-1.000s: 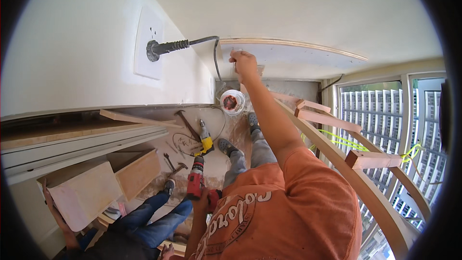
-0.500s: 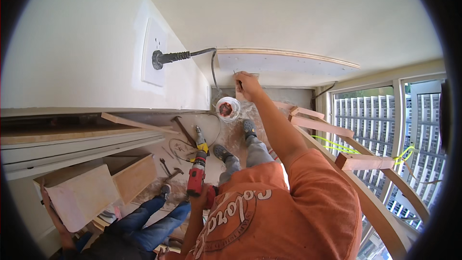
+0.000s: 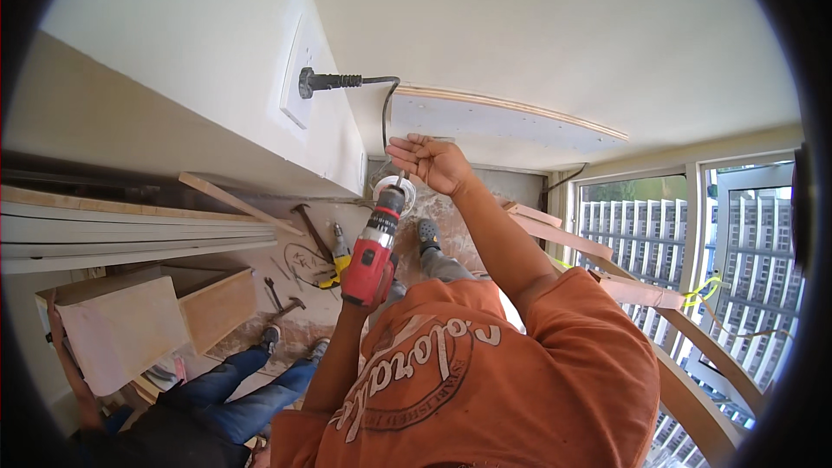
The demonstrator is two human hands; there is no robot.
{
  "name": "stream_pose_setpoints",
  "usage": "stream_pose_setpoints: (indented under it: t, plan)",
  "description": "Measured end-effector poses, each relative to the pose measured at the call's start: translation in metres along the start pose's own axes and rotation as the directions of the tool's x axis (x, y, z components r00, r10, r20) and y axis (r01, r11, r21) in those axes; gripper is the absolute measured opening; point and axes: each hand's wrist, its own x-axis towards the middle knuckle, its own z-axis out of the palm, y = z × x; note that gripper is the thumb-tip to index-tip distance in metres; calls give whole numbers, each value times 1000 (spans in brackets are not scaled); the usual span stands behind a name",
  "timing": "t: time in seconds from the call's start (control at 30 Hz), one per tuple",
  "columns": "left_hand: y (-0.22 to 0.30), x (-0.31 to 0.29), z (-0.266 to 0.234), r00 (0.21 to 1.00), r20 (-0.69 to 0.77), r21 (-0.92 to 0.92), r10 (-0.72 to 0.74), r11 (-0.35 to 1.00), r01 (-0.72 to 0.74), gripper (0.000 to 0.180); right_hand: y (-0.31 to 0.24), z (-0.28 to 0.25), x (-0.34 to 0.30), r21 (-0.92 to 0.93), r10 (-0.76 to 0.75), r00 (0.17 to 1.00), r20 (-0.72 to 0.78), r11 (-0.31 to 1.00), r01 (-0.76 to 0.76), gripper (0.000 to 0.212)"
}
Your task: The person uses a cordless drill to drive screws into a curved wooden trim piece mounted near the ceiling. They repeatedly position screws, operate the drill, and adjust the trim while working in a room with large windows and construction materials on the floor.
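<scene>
Left hand (image 3: 351,307) grasping red-and-black, pistol-shaped plastic drill (image 3: 373,267), fingers mostly hidden behind it; slim metal bit (image 3: 400,179) pointing toward right hand (image 3: 436,165), presumably for easy reach. Right fingers lying loosely extended, seemingly grasping nothing.

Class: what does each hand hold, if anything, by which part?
The left hand holds the red drill, apparently by its mostly hidden handle. Whether the right hand holds anything cannot be told.

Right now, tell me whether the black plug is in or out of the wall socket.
In: the black plug sits against the white socket plate, no prongs showing, its cord trailing from the outer end.
</scene>
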Motion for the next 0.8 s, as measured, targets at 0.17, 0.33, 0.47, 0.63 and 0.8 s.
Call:
stream_pose_setpoints:
  t: [0.17, 0.33, 0.47, 0.63, 0.8]
  plan:
    - [-3, 9, 13, 980, 133, -161, -150, 972, 171, 25, -1, 4, -5, -59, 32, 998, 52, 998, -29, 30]
    - [9, 16, 17, 977, 138, -81, -161, 982, 174, 24, -8, -3, -4, -61, 30, 996, 82, 998, -25, 32]
    - [4, 14, 26, 989, 92, -134, -116, 983, 127, 22, -12, -3, -3, -134, 36, 997, 68, 991, -27, 33]
    - [5, 18, 33, 990, 92, -99, -108, 988, 117, 23, -15, -12, 2, -192, 33, 999, 24, 981, -27, 41]
    - [-10, 11, 45, 996, 32, -63, -78, 995, 80, 26, -15, -20, 4, -150, 38, 998, 59, 988, -29, 62]
